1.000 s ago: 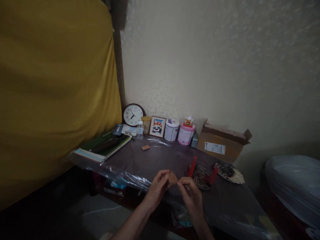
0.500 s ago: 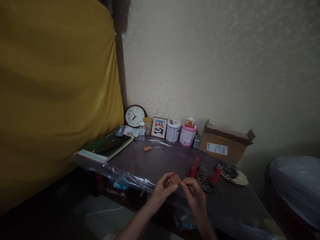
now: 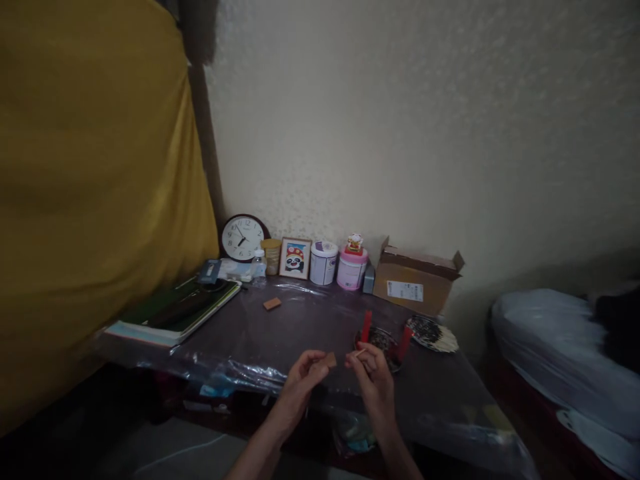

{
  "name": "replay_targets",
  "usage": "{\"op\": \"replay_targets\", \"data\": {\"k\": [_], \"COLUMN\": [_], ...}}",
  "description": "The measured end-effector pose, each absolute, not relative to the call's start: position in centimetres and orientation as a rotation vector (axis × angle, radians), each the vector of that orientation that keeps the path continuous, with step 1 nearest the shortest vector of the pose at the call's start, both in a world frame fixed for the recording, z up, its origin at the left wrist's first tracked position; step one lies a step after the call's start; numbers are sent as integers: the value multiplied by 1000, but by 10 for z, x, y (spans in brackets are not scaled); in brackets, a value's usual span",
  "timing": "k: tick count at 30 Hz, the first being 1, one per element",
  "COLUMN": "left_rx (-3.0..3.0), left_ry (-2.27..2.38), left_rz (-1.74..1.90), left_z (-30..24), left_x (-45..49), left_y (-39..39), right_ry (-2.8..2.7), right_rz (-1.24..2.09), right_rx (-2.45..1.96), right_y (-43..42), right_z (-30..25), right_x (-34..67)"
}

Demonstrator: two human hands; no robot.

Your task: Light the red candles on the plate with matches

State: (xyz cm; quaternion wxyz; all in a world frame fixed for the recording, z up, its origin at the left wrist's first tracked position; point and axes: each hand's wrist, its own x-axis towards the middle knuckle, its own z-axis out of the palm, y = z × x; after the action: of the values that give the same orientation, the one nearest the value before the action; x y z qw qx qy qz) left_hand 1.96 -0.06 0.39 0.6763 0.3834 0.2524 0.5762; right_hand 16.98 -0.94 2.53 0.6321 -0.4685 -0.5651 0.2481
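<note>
Brown chip: small, flat, squarish, matte. You clamp it at left hand fingertips. Your right hand sits just beside, fingertips bunched together; contents too dim to tell. Just beyond fingers: round dish, upright red candles. Beneath: glossy wrinkled plastic sheet.

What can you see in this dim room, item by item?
table: 1, dark, plastic-covered, centre
curtain: 1, yellow, left
clock: 1, white-faced, back, against the wall
panda picture: 1, framed, back row
white tin: 1, back row
pink tin: 1, right of the white tin
cardboard box: 1, brown, back right
books: stack, green on top, table's left end
brown block: 1, lying on the table
dish: 1, dark, beyond the right hand
red candles: 2, upright at the dish
brown piece: 1, small, in left fingertips
left hand: pinching the brown piece
right hand: fingers curled, apart from the piece
</note>
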Motion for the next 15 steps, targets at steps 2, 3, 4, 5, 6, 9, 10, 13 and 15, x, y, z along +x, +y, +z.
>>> {"op": "replay_targets", "data": {"k": [2,3,4,5,6,9,10,13,15], "left_rx": [867,878,890,903,912,909,901,884,889], "left_ry": [566,568,571,576,581,580,577,578,594], "left_rz": [1285,1281,1279,1280,1282,1283,1283,1292,1302], "left_z": [2,2,1,1,1,0,0,-1,-1], "left_x": [21,21,22,23,23,25,25,26,26], "left_y": [0,0,0,0,0,1,2,3,3], "right_ry": [-1293,-1297,-1303,-1313,-1325,-1382,-1406,-1471,-1499], "right_rz": [565,561,552,541,527,475,455,412,401], "right_rx": [-1106,-1125,-1143,-1158,-1166,-1172,-1172,-1170,-1173], "right_y": [-10,-10,-10,-11,-12,-15,-16,-18,-19], "right_z": [23,21,20,19,19,20,21,22,22], "right_x": [171,172,172,173,172,171,170,168,168]}}
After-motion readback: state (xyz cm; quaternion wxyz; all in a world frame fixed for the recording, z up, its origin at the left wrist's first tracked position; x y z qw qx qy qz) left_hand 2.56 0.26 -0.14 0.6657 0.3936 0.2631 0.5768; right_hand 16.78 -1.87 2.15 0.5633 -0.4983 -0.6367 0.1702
